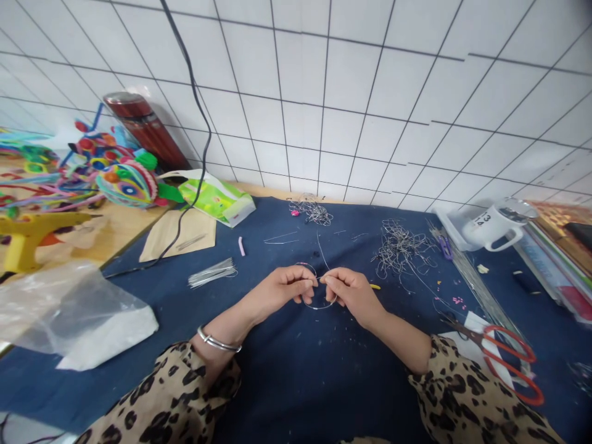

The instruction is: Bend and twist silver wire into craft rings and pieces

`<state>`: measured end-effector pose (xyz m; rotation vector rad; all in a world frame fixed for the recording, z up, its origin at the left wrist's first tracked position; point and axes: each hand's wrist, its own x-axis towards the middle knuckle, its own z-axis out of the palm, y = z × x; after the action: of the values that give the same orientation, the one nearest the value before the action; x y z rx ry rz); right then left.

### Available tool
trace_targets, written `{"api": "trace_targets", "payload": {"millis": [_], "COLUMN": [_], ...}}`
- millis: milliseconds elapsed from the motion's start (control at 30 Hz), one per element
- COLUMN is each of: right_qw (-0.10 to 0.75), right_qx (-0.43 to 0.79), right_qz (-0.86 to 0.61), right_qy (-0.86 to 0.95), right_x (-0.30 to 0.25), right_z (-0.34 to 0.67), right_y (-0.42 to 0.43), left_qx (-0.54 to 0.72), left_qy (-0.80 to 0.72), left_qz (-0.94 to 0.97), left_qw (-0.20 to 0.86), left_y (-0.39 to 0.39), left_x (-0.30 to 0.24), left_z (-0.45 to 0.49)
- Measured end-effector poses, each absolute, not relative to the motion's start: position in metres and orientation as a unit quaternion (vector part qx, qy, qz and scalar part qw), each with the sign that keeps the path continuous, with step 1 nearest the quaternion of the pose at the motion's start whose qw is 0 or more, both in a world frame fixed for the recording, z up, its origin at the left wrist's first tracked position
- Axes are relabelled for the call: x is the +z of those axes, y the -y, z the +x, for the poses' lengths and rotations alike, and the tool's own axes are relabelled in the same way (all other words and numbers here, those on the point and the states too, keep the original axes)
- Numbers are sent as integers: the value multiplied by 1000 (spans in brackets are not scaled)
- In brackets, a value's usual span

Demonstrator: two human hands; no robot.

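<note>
Over the middle of the dark blue cloth (296,370), a thin wire loop (316,308) is held between my two hands. My left hand (287,287) pinches one side of the loop, thumb against fingers, and a silver bangle (218,340) circles that wrist. Opposite it, my right hand (350,290) pinches the wire too, its fingertips close to the left ones. A few small pink beads show on the wire above the left fingers. One straight wire end (322,251) sticks up between the hands. The exact contact points are hidden by the fingers.
Left lie a wire bundle (213,273), a green packet (219,197), a yellow glue gun (28,237) and a plastic bag (78,308). Right are tangled wire (402,246), orange-handled scissors (509,351), pink beads (458,302) and a white mug (493,226). A tiled wall (300,80) rises behind.
</note>
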<state>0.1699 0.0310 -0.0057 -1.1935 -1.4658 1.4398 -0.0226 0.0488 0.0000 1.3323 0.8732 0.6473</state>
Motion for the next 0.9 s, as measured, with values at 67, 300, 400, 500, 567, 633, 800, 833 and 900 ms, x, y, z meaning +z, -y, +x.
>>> {"api": "trace_targets", "payload": {"millis": [67, 300, 400, 500, 567, 633, 800, 833, 900], "right_qw": [369, 358, 351, 338, 335, 334, 341, 348, 364], "right_qx": [549, 507, 497, 493, 488, 480, 480, 480, 476], "right_qz": [-469, -458, -456, -456, -460, -466, -468, -470, -475], "right_qy": [585, 636, 649, 659, 662, 664, 659, 654, 644], "right_x": [-7, -9, -7, -6, -7, -9, -15, -15, -15], "right_z": [170, 173, 173, 174, 174, 174, 170, 169, 169], "right_y": [-32, -32, -32, -32, -32, -33, -31, -30, -30], "left_qx": [282, 289, 295, 300, 291, 279, 292, 301, 311], "left_qy": [-392, -441, -447, -443, -436, -422, -423, -429, -437], "left_qz": [599, 616, 628, 634, 643, 661, 674, 669, 660], "left_qw": [638, 585, 565, 559, 558, 555, 531, 528, 526], "left_y": [-49, -46, -46, -47, -47, -47, -46, -46, -46], "left_x": [0, -1, -2, -3, -3, -2, -2, -3, -4], "left_z": [-23, -20, -20, -21, -22, -22, -21, -21, -20]}}
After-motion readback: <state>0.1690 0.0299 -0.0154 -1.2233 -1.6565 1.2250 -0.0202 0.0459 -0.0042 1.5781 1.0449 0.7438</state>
